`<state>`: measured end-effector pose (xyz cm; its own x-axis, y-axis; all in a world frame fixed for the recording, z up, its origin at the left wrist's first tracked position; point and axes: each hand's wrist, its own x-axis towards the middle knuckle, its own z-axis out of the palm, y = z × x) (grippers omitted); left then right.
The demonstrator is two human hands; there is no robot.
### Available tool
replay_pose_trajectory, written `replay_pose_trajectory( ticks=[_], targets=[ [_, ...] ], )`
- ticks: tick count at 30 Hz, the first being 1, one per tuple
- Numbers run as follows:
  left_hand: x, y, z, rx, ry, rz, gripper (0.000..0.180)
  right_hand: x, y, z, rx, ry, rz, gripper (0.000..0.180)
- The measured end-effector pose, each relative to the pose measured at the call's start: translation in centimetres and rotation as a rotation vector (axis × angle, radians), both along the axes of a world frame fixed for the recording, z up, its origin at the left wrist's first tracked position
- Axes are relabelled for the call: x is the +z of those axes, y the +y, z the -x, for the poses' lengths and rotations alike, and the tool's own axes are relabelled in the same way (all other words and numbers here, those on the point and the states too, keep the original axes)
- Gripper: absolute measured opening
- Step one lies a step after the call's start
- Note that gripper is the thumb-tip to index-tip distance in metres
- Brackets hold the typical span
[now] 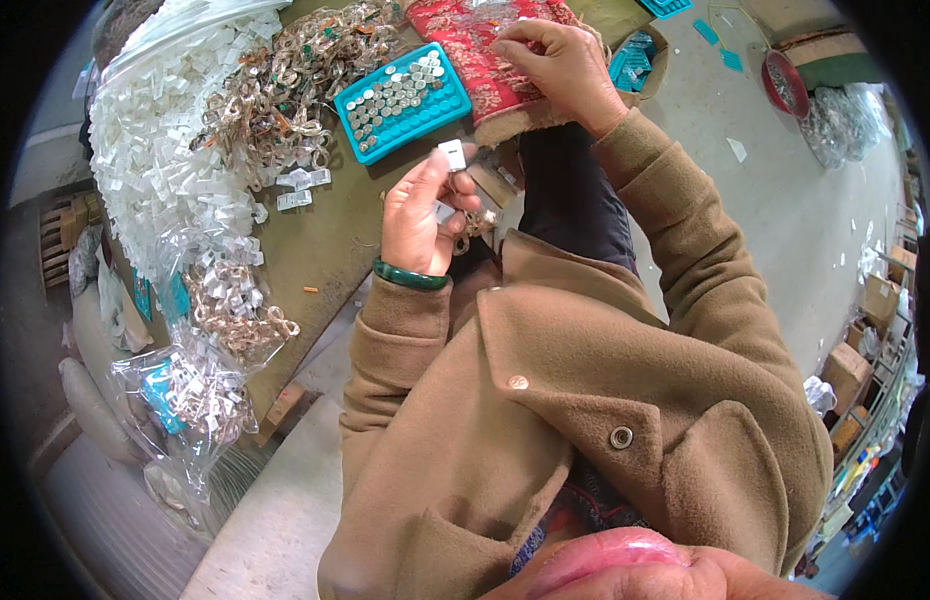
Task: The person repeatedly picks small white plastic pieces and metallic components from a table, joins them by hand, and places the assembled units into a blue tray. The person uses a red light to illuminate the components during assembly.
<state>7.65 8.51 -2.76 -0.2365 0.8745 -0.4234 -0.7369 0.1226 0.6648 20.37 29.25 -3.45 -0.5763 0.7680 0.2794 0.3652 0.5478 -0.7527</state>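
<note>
My left hand (425,215) is closed, with a small white plastic piece (452,154) pinched between thumb and fingertips. A second whitish piece (444,212) shows among its lower fingers, beside a loose cluster of brownish bands (476,222). Over a red patterned cloth (465,50), my right hand (565,65) has its thumb and forefinger pressed together; whatever they hold is too small to make out. Between the hands, toward the left, a turquoise tray (457,103) bears several rows of small round silvery discs (389,98), with some of its hollows bare.
Left on the table (320,245) lie a large heap of white plastic pieces (150,140) and a tangled pile of brownish bands (285,80). A clear bag (210,390) of parts hangs near the table edge. A cardboard box (653,75) and red bowl (785,85) are at right.
</note>
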Motion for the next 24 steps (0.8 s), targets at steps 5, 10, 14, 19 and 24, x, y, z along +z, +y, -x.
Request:
replay_pose_trajectory(
  ticks=[5, 10, 14, 19, 24],
  targets=[
    [0.2, -0.3, 0.6, 0.022, -0.094, 0.010, 0.034, 1.0, -1.1, 0.5, 0.205, 0.477, 0.638, 0.021],
    [0.9, -0.7, 0.9, 0.034, -0.234, -0.115, 0.033, 2.9, -4.8, 0.3, 0.317, 0.585, 1.123, 0.020],
    [1.9, -1.3, 0.4, 0.155, -0.168, -0.071, 0.027, 3.7, -7.1, 1.1, 0.440, 0.584, 1.205, 0.017],
    [2.2, -2.0, 0.5, 0.165, -0.143, -0.151, 0.025, 3.5, -9.3, 2.2, 0.457, 0.523, 1.058, 0.014],
    [1.9, -3.0, 1.0, 0.110, -0.206, -0.193, 0.029, 2.9, -10.6, 2.9, 0.491, 0.601, 0.963, 0.011]
  ],
)
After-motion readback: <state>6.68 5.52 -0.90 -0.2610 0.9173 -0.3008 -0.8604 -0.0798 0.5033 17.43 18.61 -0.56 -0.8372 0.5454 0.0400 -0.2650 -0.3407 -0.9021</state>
